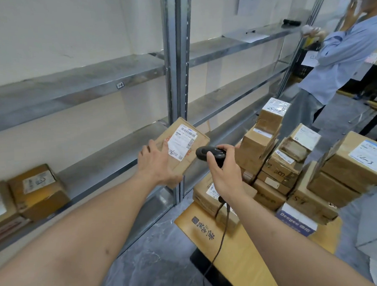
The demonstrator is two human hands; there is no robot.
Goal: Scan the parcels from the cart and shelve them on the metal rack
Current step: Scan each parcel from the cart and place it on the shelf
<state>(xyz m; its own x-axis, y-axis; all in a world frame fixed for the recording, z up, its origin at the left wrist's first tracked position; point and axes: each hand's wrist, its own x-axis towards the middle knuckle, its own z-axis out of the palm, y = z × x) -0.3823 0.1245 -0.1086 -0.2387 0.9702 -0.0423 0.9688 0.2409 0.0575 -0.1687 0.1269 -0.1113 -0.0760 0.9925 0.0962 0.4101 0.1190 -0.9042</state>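
Two hands, labelled parcel (183,149), scanner (210,154), "Deeyeo" box (296,222)

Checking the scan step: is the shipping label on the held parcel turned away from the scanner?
No: the left hand holds the parcel with its white label facing the scanner gripped in the right hand.

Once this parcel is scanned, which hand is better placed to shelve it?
Left. The left hand already holds the parcel beside the metal rack; the right hand grips the scanner.

Matt cardboard parcel (183,149) (paper label (182,142))
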